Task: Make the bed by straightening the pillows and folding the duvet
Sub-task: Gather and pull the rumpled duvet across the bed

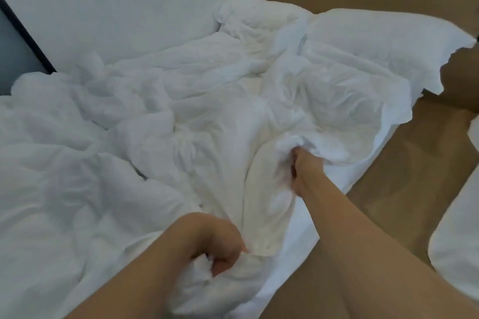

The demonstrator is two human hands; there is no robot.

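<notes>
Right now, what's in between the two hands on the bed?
In the head view, a bunched ridge of the white duvet runs between the left hand and the right hand; both grip it.

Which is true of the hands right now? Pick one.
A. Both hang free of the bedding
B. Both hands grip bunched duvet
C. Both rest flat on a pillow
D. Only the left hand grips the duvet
B: the left hand and right hand each clutch a bunch of the white duvet.

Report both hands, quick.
Left hand: closed, gripping a bunch of the duvet.
Right hand: closed, gripping the duvet farther up.
</notes>
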